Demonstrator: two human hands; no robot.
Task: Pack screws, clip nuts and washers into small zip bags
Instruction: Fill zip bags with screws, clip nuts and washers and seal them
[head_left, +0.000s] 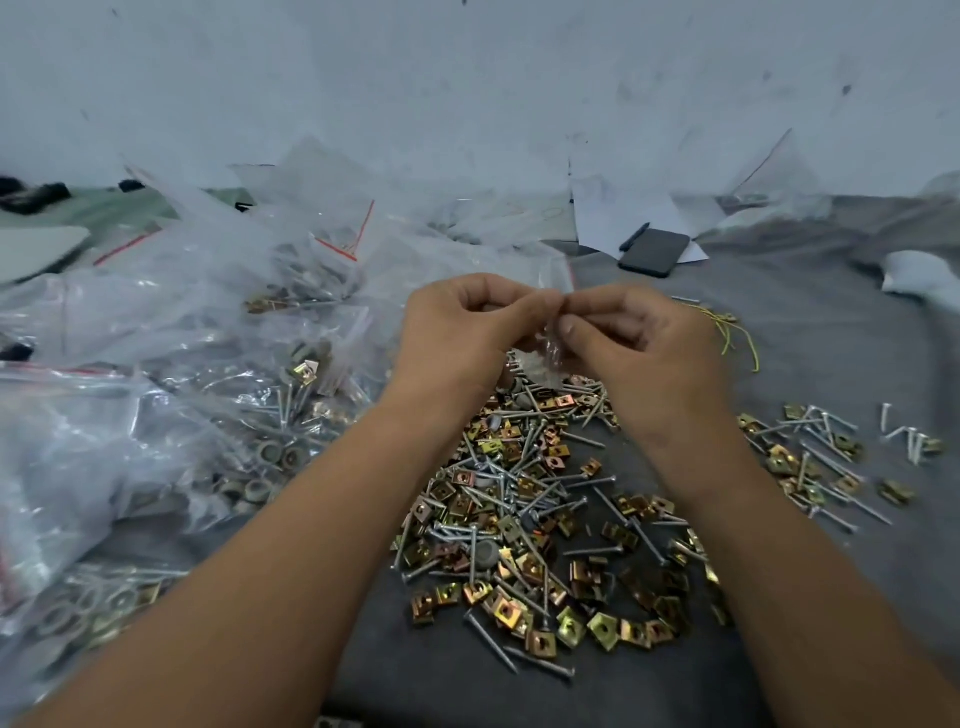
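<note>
Scanning left to right. Heap of filled zip bags (171, 374) at far left on the grey cloth (810, 332): clear film, red seal strips, screws, washers and yellow clip nuts visible through the plastic. Soft and slumping, heavy for their size; best lifted from under the load, not by the film.

Left hand (457, 322) raised at centre, fingers curled, thumb and forefinger pinching the top edge of a small zip bag (551, 349). Bag held above the far end of the loose pile, between both hands, hanging down from the pinch. Clear, crinkled, glinting; contents hard to make out through the blur, some pale shapes low in it. Thin and slippery film, light when empty, sagging once loaded; hold wanted at the seal strip with both hands close together, pressing along it. Probably closing the seal, though opening cannot be ruled out.

Right hand (639, 332) meeting the left fingertip to fingertip, fingers curled, pinching the same top edge.

Below the hands, loose pile (524, 519): long silver screws, square brass-yellow clip nuts, a few grey round washers. Hard, small, sharp-tipped, prone to rolling and snagging film.

Right again, a smaller scatter (810, 452) of the same parts. Phone (653, 252) farther back.
</note>
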